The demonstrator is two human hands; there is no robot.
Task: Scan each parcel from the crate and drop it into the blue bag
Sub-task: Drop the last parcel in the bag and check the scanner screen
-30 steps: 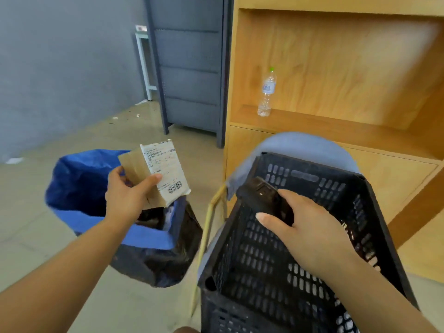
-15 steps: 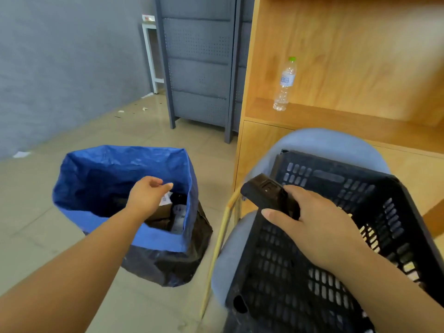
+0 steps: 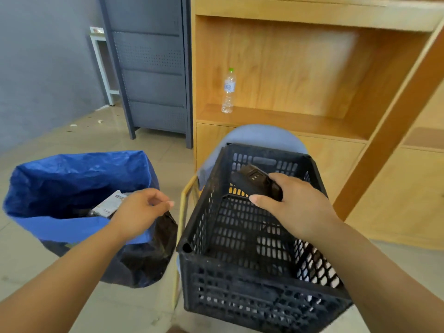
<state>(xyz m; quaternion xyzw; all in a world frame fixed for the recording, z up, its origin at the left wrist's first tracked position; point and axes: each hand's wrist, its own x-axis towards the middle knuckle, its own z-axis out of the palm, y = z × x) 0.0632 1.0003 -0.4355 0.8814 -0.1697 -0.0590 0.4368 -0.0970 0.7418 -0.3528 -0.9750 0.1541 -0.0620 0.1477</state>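
Note:
The blue bag [image 3: 72, 174] stands open on the floor at the left, with a labelled parcel [image 3: 109, 204] lying inside it. My left hand [image 3: 141, 210] hovers over the bag's right rim, fingers loosely curled and holding nothing. At the right sits a black plastic crate [image 3: 252, 272] on a pale blue chair [image 3: 262, 135]; no parcel shows inside the crate. My right hand [image 3: 295, 203] is above the crate, gripping a black handheld scanner [image 3: 254, 182] that points left.
A wooden shelf unit [image 3: 312, 68] rises behind the crate, with a plastic water bottle [image 3: 228, 91] on its ledge. A dark grey metal cabinet [image 3: 149, 68] stands at the back left. The bag's black outer layer [image 3: 144, 255] sags toward the crate. Beige tiled floor surrounds the bag.
My left hand let the labelled parcel fall into the blue bag and has drawn back toward the bag's right rim. My right hand kept hold of the scanner over the crate.

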